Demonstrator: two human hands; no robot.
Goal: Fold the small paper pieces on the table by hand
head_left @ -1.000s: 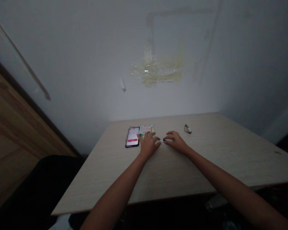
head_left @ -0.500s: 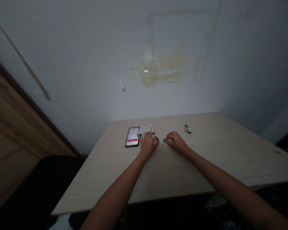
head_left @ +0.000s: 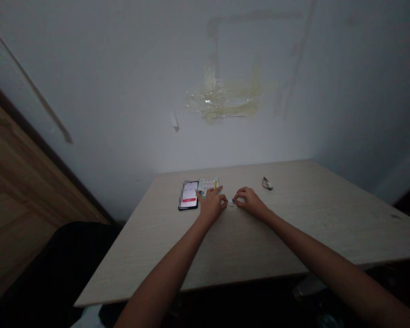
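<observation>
A small crumpled-looking white piece [head_left: 231,203] with a dark bluish bit lies between my hands, low over the tabletop; its kind is too small to make out. My left hand [head_left: 212,205] pinches at its left edge with thumb and forefinger, the other fingers spread over the lower part of a printed leaflet [head_left: 208,183]. From the other side my right hand [head_left: 251,202] is closed in a pinch on the bluish end. Just left of my left hand lies a phone [head_left: 190,193] with its screen lit, beside the leaflet.
A crumpled, colourful wrapper [head_left: 267,183] rests to the right of my right hand. The pale wooden table [head_left: 239,246] meets a wall [head_left: 130,91] with peeling tape at the back. A dark chair-like shape [head_left: 64,264] stands at the left.
My right hand has shifted slightly left, closer to my left hand, at the white piece. One left finger has stretched out a little. The phone, leaflet and wrapper stay put.
</observation>
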